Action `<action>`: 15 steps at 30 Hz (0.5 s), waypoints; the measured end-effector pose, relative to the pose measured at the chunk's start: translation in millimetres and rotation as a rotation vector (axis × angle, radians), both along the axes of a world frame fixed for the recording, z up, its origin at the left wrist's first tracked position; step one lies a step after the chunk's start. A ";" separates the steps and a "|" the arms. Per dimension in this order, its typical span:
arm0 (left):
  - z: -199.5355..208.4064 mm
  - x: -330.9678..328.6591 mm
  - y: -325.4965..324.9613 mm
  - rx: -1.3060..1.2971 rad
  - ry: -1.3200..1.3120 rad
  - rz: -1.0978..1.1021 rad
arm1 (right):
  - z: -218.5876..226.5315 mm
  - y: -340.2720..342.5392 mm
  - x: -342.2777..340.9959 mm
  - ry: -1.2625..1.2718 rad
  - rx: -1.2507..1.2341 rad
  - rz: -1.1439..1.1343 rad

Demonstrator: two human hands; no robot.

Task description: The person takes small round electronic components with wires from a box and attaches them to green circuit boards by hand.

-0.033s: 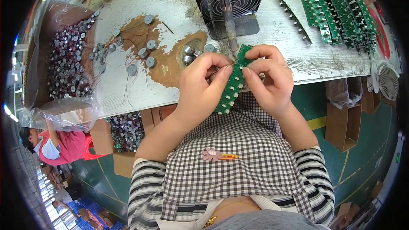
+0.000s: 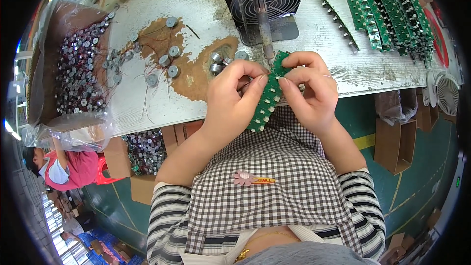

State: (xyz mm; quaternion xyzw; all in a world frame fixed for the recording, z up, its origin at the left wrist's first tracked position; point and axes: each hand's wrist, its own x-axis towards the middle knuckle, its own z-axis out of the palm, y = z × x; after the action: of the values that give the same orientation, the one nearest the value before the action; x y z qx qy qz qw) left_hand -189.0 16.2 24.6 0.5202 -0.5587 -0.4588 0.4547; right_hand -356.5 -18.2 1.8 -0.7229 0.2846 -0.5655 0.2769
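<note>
A green circuit board strip (image 2: 267, 103) with a row of small white connectors is held slantwise in front of my apron, just past the table's near edge. My left hand (image 2: 236, 91) is closed, its thumb and forefinger pinching at the strip's left edge. Anything else inside its curled fingers is hidden. On the strip's right side, my right hand (image 2: 311, 88) grips the upper part between thumb and fingers. Directly above the pinch hangs the tip of a soldering iron (image 2: 265, 29). Several small round metal motors (image 2: 216, 63) lie just beyond my left hand.
A black fan (image 2: 279, 0) stands behind the iron. At the left is a plastic-lined box (image 2: 41, 78) of motors; more motors with thin red wires (image 2: 165, 61) are scattered beside it. Rows of green boards (image 2: 380, 19) lie at the far right. A person (image 2: 73, 167) sits at lower left.
</note>
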 end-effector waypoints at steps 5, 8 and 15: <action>-5.7 -0.2 -2.2 -0.065 -0.001 -0.012 | -2.3 0.7 0.6 -0.001 0.055 -0.002; -8.9 -3.1 -5.6 -0.104 0.007 0.012 | -3.6 -4.1 0.2 0.015 0.011 -0.006; -8.3 -5.1 -6.4 -0.080 0.124 0.055 | -5.7 -3.2 1.0 -0.028 0.025 0.013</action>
State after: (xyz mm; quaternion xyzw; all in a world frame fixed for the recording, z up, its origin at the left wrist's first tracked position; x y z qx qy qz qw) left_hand -194.1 9.8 16.3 0.4874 -0.5327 -0.4546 0.5215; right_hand -355.5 -21.4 -3.9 -0.7133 0.2831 -0.5700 0.2934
